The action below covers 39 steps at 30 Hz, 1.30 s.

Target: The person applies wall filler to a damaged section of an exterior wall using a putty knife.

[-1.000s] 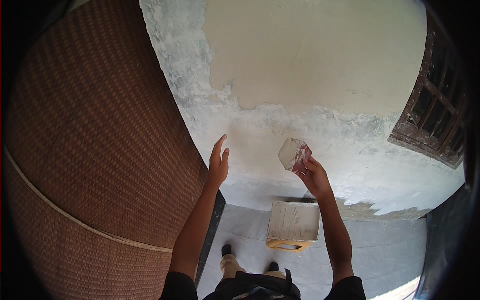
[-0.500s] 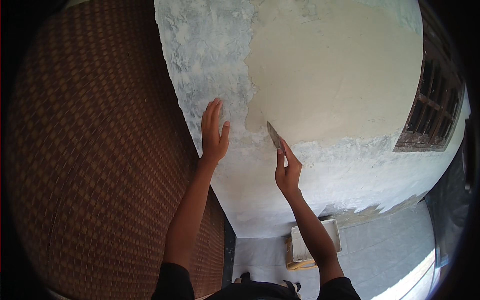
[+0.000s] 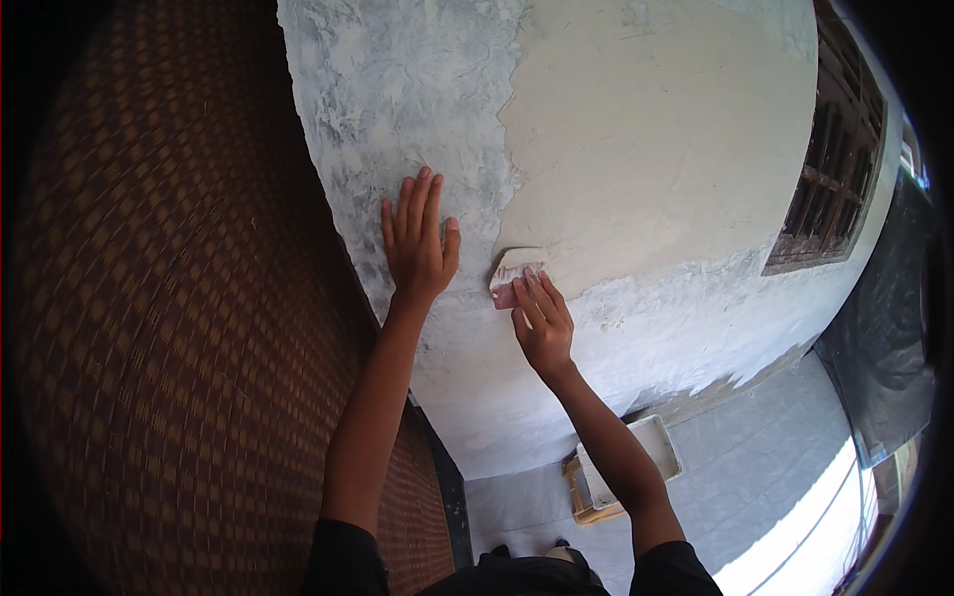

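Note:
My left hand (image 3: 415,246) lies flat against the rough, grey-white part of the wall (image 3: 417,89), fingers stretched out and holding nothing. To its right, my right hand (image 3: 546,326) presses a putty scraper (image 3: 507,276) to the wall, its fingers laid along the face. The scraper is a small reddish plate with pale putty smeared over its upper part. It sits at the lower left corner of a smooth beige putty coat (image 3: 656,139). Whiter, patchy wall surface runs below that coat.
A brown woven panel (image 3: 189,328) stands close on the left. On the grey floor sheet (image 3: 735,447) below, a white tray (image 3: 651,437) rests on a yellowish-brown box (image 3: 578,492). A barred wooden window (image 3: 830,189) and a dark plastic sheet (image 3: 884,328) are at the right.
The scraper has turned from edge-on to face-on and moved slightly left with my right hand. My left hand has shifted up a little and spread its fingers. The view has tilted slightly.

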Tool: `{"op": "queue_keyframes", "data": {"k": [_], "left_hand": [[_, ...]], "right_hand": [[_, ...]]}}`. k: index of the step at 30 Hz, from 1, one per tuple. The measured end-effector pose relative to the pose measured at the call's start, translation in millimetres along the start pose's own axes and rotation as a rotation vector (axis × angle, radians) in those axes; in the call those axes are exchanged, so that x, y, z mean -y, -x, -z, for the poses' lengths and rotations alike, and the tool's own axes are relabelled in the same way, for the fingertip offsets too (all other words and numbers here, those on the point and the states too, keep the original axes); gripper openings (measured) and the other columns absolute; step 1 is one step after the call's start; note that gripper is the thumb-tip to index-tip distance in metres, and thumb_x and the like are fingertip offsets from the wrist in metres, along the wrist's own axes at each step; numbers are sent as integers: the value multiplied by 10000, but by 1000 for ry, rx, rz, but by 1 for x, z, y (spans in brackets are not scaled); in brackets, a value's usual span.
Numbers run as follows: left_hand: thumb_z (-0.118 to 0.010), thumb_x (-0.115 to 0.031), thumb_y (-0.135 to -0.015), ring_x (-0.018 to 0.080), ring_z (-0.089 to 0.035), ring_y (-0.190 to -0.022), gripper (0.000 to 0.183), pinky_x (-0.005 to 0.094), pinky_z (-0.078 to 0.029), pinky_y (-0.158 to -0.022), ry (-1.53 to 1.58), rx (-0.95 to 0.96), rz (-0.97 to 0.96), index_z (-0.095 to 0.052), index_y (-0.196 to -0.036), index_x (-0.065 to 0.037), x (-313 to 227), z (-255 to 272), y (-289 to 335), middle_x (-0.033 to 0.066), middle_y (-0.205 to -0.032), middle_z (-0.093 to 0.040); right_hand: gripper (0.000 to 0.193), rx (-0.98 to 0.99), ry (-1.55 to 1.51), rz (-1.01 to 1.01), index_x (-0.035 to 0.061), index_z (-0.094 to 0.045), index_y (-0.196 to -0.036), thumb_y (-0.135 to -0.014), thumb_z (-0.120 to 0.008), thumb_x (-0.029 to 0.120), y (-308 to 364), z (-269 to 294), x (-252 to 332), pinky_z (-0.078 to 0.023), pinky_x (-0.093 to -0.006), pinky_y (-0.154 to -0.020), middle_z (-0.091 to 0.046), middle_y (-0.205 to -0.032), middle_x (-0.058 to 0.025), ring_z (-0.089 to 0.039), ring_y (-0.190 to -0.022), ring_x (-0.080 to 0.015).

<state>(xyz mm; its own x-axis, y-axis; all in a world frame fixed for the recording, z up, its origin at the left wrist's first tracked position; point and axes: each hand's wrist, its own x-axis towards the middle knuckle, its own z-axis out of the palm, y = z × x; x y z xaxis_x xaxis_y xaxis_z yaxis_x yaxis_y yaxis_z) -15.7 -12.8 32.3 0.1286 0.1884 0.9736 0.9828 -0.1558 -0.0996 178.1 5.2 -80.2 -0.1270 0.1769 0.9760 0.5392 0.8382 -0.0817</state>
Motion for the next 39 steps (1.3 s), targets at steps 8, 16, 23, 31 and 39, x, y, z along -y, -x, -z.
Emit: {"op": "queue_keyframes", "data": {"k": [8, 16, 23, 31, 39], "left_hand": [[-456, -272, -937, 305, -354, -1389, 528, 549, -170, -1143, -87, -28, -27, -427, -1427, -76, 2, -4, 4, 94, -1486, -412], [-450, -285, -947, 306, -358, -1386, 519, 550, -172, -1141, -98, -37, -36, -430, -1425, -81, 2, -6, 4, 94, -1484, -415], [-458, -281, -945, 307, -348, -1391, 519, 557, -165, -1139, -97, -42, -29, -430, -1424, -84, 3, -8, 4, 88, -1490, -405], [-467, -277, -942, 313, -339, -1396, 520, 566, -156, -1138, -81, -44, -24, -430, -1423, -84, 1, -7, 3, 94, -1490, -404], [-470, -277, -942, 319, -330, -1401, 527, 571, -145, -1140, -82, -30, -26, -419, -1429, -84, 1, -5, 5, 98, -1498, -391]], "right_hand": [[429, 41, 117, 4, 37, -666, -1116, -695, -705, -37, -10, 0, 7, -552, -389, -866, -634, -1168, -122, -627, -1044, -333], [370, 156, 174, 9, 37, -651, -1096, -733, -655, -34, -12, 5, 11, -578, -371, -789, -611, -1148, -123, -588, -1010, -336], [344, 311, 214, -5, 4, -606, -1065, -727, -634, -56, 6, -1, 13, -608, -350, -721, -543, -1239, -142, -561, -1048, -371], [332, 228, 299, 32, -8, -601, -1028, -703, -645, -60, 15, -11, 15, -609, -335, -658, -552, -1218, -161, -576, -1019, -362], [287, 267, 347, 95, 4, -602, -1001, -721, -657, -26, 66, -17, 10, -602, -323, -650, -571, -1172, -161, -586, -1015, -361]]}}
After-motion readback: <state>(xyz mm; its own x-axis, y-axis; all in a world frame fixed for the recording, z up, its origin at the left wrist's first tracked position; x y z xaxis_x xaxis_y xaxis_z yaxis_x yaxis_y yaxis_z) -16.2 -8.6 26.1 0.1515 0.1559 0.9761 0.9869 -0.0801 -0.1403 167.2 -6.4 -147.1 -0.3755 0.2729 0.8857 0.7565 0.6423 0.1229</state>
